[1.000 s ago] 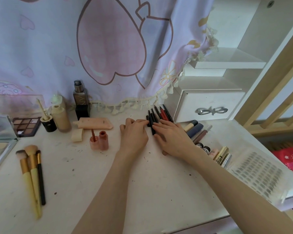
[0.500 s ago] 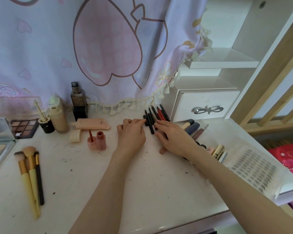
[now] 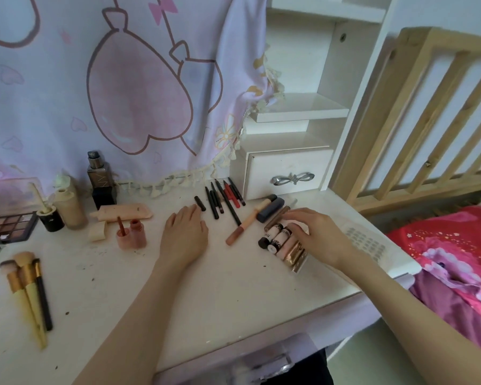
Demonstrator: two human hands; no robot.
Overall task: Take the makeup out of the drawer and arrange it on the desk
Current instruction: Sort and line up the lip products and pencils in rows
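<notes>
My left hand [image 3: 184, 234] lies flat on the white desk [image 3: 233, 295], fingertips beside a short black stick [image 3: 200, 203]. A row of black and red pencils [image 3: 224, 198] fans out behind it. My right hand [image 3: 318, 238] rests with spread fingers on a cluster of small tubes and lipsticks [image 3: 282, 241] at the right; it does not clearly grip any. A long peach tube [image 3: 246, 224] and a dark blue tube [image 3: 271, 209] lie between the pencils and that cluster. The desk drawer [image 3: 264, 365] shows at the bottom edge, blurred.
Three brushes [image 3: 28, 290] lie at the left. Foundation bottles [image 3: 70, 207], a dark bottle [image 3: 100, 182], an eyeshadow palette [image 3: 13, 226] and pink lip glosses [image 3: 131, 232] stand at the back left. A small white drawer unit [image 3: 286, 173] and a perforated tray [image 3: 367, 243] sit right.
My right hand has left the pencils and moved right onto the cluster of tubes. My left hand stays near the pencils. The camera has tilted and shifted.
</notes>
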